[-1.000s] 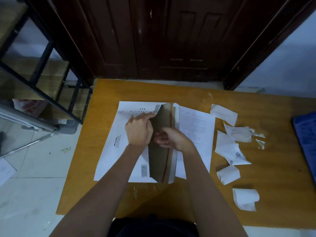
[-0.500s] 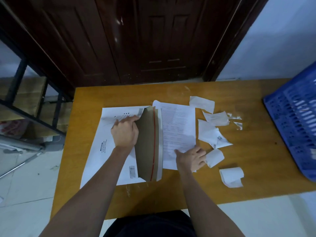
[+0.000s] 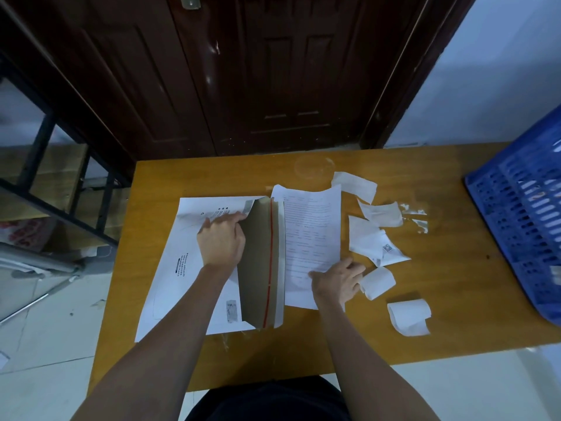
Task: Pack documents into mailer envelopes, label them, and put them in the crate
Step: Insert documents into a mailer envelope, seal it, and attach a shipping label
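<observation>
The printed document (image 3: pixel 312 235) lies on the table (image 3: pixel 455 299), long axis running away from us, just right of the mailer (image 3: pixel 194 268). Our right hand (image 3: pixel 335 282) pinches its near corner; our left hand (image 3: pixel 221 241) holds the brown flap (image 3: pixel 258 262) up, fingers curled on its edge.

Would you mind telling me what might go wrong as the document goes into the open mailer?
1. The right hand grips only the near corner of the document, so the sheet may buckle or crease at the mailer mouth.
2. The flap, held up by the left hand, could drop shut.
3. The label scraps beside it could get swept along.
</observation>
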A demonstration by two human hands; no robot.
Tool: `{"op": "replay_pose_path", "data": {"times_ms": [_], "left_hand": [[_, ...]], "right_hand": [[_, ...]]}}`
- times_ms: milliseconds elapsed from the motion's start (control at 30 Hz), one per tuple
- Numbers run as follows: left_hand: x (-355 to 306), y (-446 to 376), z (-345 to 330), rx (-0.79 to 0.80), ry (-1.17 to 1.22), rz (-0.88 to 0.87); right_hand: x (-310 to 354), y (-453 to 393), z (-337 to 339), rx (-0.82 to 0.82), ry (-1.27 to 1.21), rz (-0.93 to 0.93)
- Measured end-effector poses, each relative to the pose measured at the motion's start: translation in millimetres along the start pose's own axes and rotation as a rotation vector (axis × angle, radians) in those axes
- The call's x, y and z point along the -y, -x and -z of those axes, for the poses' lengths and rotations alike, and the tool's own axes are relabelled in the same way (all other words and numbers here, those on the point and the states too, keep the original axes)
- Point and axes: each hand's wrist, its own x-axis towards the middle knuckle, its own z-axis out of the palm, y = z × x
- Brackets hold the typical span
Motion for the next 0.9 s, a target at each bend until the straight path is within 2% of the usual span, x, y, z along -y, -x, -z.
{"op": "replay_pose_path", "data": {"times_ms": [133, 367, 600, 800, 900], "left_hand": [[0.7, -0.1, 0.3, -0.021, -0.022, -0.006], [6.8, -1.4, 0.7, -0.030, -0.060, 0.010], [18.8, -8.7, 4.2, -0.077, -0.100, -0.014], [31.0, -6.1, 4.5, -0.068, -0.117, 0.032], [34.9, -3.5, 2.9, -0.055, -0.118, 0.041]], "right_hand": [[2.1, -0.1, 1.7, 0.019, -0.039, 0.062], [17.2, -5.7, 20.5, 0.033, -0.336, 0.052], [30.7, -11.4, 46.8, -0.084, -0.375, 0.112], [40.3, -19.7, 71.7, -0.151, -0.551, 0.012], [46.6, -20.4, 81.4, -0.133, -0.648, -0.026]]}}
